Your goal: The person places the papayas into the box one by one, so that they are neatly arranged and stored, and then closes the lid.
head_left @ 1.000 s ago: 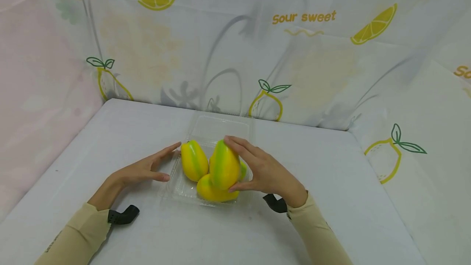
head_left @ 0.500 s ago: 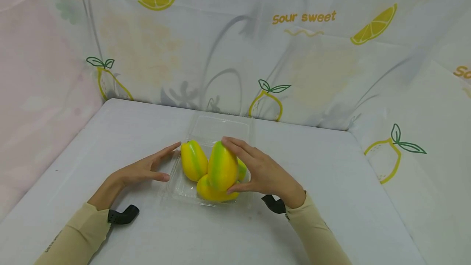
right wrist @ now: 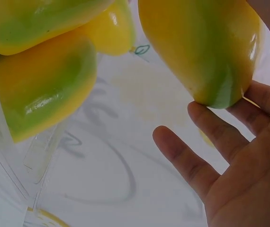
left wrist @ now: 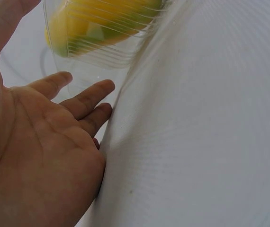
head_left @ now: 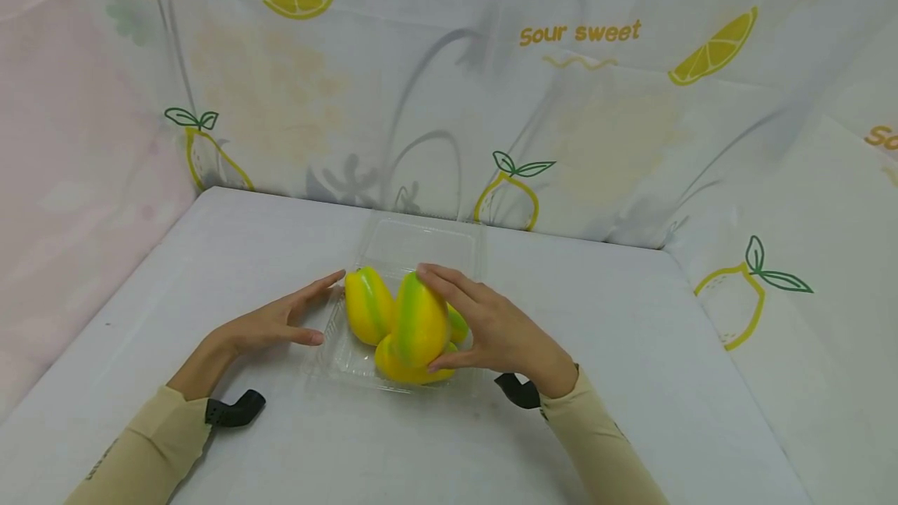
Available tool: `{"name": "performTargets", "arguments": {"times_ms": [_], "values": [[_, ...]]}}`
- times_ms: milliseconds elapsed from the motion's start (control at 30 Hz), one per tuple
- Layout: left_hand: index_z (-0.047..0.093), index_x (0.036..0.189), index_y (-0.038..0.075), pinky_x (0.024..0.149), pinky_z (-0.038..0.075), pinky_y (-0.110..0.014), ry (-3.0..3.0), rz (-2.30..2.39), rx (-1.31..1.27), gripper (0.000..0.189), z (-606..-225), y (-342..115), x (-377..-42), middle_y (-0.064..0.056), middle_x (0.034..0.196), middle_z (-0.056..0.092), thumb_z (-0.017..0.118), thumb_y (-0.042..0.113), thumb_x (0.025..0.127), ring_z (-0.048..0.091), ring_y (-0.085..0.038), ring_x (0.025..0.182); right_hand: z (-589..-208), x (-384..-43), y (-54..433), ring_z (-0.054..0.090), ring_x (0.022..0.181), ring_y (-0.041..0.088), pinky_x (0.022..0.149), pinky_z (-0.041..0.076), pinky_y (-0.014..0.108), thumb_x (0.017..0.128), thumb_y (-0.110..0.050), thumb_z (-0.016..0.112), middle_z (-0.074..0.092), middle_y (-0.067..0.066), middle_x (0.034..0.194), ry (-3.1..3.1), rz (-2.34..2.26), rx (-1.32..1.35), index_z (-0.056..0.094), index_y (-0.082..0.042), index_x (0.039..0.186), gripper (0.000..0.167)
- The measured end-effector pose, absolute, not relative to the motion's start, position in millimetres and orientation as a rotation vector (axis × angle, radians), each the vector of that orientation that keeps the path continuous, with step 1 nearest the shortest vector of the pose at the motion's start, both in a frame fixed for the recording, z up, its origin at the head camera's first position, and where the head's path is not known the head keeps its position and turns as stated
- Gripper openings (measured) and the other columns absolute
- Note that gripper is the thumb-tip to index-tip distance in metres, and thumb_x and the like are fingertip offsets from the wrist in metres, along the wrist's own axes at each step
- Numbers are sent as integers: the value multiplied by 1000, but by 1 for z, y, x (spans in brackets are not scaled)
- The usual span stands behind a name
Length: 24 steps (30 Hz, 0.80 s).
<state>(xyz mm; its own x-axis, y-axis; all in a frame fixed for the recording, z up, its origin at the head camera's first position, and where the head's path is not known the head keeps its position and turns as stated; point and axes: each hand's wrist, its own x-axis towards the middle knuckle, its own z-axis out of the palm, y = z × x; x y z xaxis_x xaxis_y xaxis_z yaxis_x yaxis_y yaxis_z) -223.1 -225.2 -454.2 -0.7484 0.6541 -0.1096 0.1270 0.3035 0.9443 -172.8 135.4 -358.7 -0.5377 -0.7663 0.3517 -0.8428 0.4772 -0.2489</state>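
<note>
My right hand [head_left: 501, 326] grips a yellow papaya [head_left: 419, 326] with green stripes, fingers at its top and thumb near its lower end. This papaya is over several others inside a clear plastic box [head_left: 351, 372]. Around it lie one papaya [head_left: 367, 309] at the left, one papaya [head_left: 390, 361] in front and a partly hidden papaya [head_left: 458, 326] at the right. In the right wrist view, fingertips meet the green end of the held papaya [right wrist: 201, 52]. My left hand [head_left: 270, 327] lies beside the box's left wall, fingers extended, holding nothing; whether it touches the wall is unclear.
The box's clear lid [head_left: 421, 240] lies folded back toward the rear cloth [head_left: 449, 100], which has lemon prints. A white table [head_left: 596, 302] bears everything. Black curved pieces [head_left: 237, 409] sit at both wrists.
My right hand has carried the gripped papaya slightly left and down, over the papaya in front. The right-hand papaya shows more now. The left hand has stayed put.
</note>
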Motion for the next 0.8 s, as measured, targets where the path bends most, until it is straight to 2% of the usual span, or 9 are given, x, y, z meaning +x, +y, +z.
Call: {"name": "performTargets", "arguments": {"times_ms": [367, 800], "values": [[12, 158, 29, 107, -5, -76, 2096, 1455, 690, 94, -456, -226, -223, -17, 165, 5, 71, 22, 85, -1, -44, 150, -361, -171, 130, 42, 138, 15, 107, 45, 35, 68, -47, 86, 33, 0, 156, -2539, 575, 1401, 23, -16, 156, 113], [13, 158, 29, 108, -5, -76, 2094, 1457, 687, 94, -456, -225, -223, -17, 165, 5, 71, 22, 85, -2, -44, 150, -365, -171, 125, 44, 138, 17, 105, 47, 34, 70, -55, 81, 35, 3, 155, -2478, 566, 1437, 25, -12, 155, 110]]}}
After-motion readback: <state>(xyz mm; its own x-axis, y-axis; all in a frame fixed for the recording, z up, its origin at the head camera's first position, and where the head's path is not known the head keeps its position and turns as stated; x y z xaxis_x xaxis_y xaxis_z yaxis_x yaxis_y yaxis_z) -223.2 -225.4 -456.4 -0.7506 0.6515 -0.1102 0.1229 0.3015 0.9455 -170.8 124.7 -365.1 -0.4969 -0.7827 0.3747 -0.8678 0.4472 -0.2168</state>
